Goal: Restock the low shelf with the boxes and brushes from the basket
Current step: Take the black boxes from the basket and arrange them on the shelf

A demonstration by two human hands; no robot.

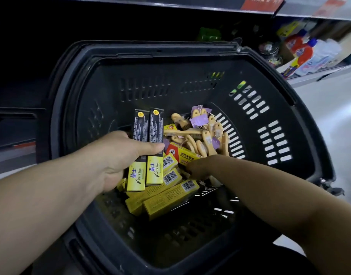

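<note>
**Inspector:** Boxes, location?
**Assistant:** Two black-and-yellow boxes [156, 128] sit side by side above the left half of the basket [150, 82]. The left hand [119, 155] grips both, thumb laid across them.
**Inspector:** Other stock?
**Assistant:** Loose yellow boxes [166, 199] lie on the basket floor, near side. Wooden brushes [202, 135] with purple tags are heaped farther right.
**Inspector:** Right hand?
**Assistant:** The right hand [198, 167] is down among the loose boxes. Its fingers are hidden, so I cannot tell the grip.
**Inspector:** Surroundings?
**Assistant:** Bottles [305, 50] stand far right, beyond the basket.
</note>
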